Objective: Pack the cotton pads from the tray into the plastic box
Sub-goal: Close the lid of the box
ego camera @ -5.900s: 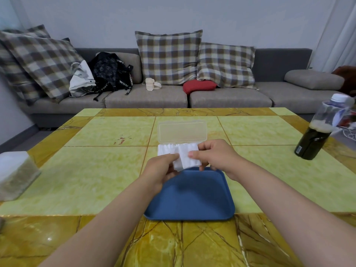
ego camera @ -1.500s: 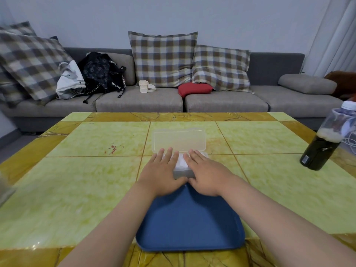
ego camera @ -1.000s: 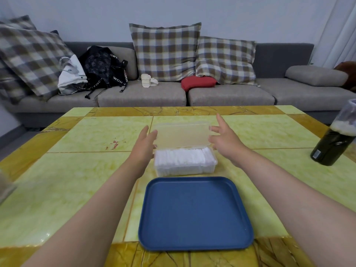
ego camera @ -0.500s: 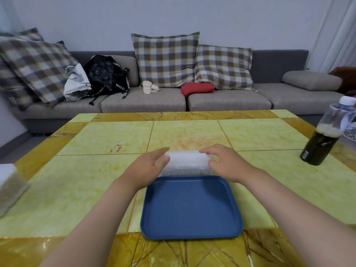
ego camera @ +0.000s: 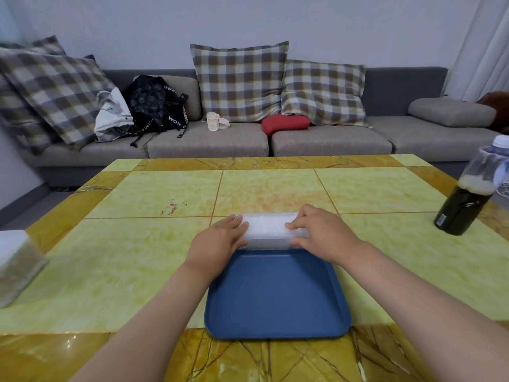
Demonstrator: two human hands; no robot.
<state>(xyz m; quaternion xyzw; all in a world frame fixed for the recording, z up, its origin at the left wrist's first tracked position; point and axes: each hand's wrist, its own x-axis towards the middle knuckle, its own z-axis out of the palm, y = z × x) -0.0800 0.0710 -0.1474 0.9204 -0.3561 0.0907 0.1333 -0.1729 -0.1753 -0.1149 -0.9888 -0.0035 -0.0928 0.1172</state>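
Observation:
The clear plastic box stands on the table just beyond the blue tray, its lid down over the white cotton pads seen dimly through the plastic. My left hand rests on the box's left end with its fingers flat on the lid. My right hand covers the right end, fingers pressing the lid. The tray holds nothing.
A dark drink bottle stands at the table's right edge. A white-topped block sits at the left edge. Beyond the yellow tiled table is a grey sofa with checked cushions and bags.
A second ago the lid stood open and the pads showed in the box, my hands beside it. The lid has come down, and both hands now lie on top of it.

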